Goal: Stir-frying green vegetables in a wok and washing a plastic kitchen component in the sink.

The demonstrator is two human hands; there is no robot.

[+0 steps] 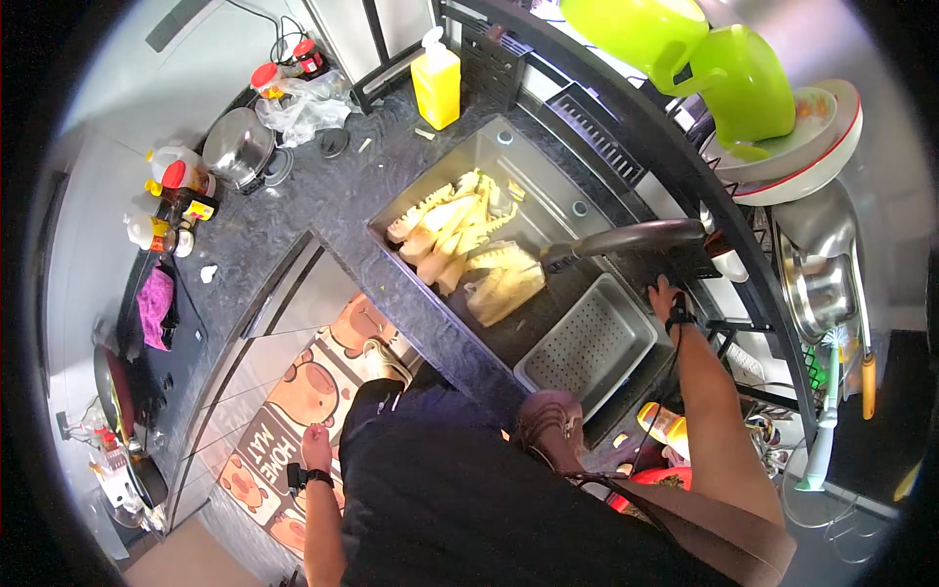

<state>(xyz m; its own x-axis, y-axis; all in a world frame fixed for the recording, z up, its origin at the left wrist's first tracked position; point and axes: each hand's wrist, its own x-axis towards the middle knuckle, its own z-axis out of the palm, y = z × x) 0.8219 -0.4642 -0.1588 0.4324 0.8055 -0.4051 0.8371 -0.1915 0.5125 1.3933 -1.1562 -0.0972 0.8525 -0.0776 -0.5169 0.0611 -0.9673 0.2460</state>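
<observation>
My right hand (664, 297), with a black band at the wrist, reaches to the counter behind the sink's right part, beside a dark faucet (631, 238). Its fingertips are partly lost against dark surfaces, so any grip is unclear. My left hand (316, 446) hangs curled and holding nothing over the floor mat, left of my body. In the metal sink (543, 165) lies a heap of pale yellow, ridged peeled vegetables, apparently bamboo shoots (447, 231). More pieces sit in a clear plastic bag (506, 282). A perforated grey tray (590, 345) rests at the sink's right end.
A yellow pump bottle (436, 84) stands behind the sink. Left on the counter are a steel pot (238, 147), sauce bottles (183, 191) and a purple cloth (155, 308). A black rack overhead carries green plastic vessels (744, 84) and bowls (807, 176). A red basin (664, 477) is at right.
</observation>
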